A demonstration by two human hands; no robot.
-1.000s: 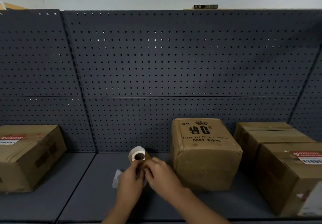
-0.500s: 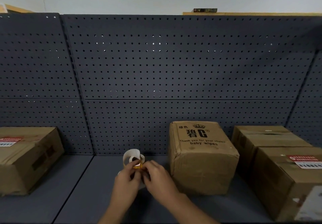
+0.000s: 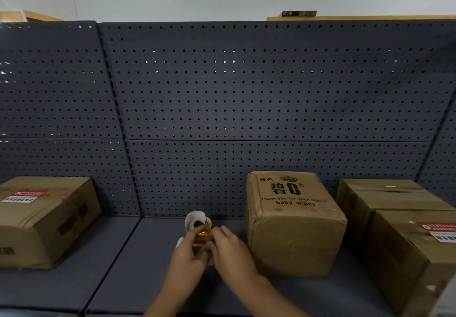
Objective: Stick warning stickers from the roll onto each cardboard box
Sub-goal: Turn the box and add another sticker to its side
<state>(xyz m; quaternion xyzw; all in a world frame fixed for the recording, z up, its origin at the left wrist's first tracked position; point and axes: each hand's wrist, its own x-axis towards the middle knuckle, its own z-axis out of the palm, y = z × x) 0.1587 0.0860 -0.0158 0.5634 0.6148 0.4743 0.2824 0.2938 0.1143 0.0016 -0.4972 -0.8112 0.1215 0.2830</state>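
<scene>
Over the dark shelf, my left hand [image 3: 186, 257] holds the white sticker roll [image 3: 195, 220]. My right hand [image 3: 230, 247] pinches the yellow-orange backing strip [image 3: 202, 236] that comes off the roll, between both hands. A baby wipes box [image 3: 293, 220] with black print stands just right of my hands and carries no visible sticker. The left cardboard box [image 3: 44, 215] bears a red and white sticker [image 3: 24, 195] on top. The front right box [image 3: 417, 255] also has a red and white sticker [image 3: 441, 230]. Behind it sits another box [image 3: 385, 193].
A dark grey pegboard wall [image 3: 246, 94] rises behind the shelf [image 3: 138, 262]. A wooden board with a small dark item [image 3: 298, 13] runs along the top right. A pale object shows at the bottom right corner.
The roll and both hands stay at the same spot on the shelf. The yellow-orange strip now stands out longer between my fingers. The view has tilted slightly.
</scene>
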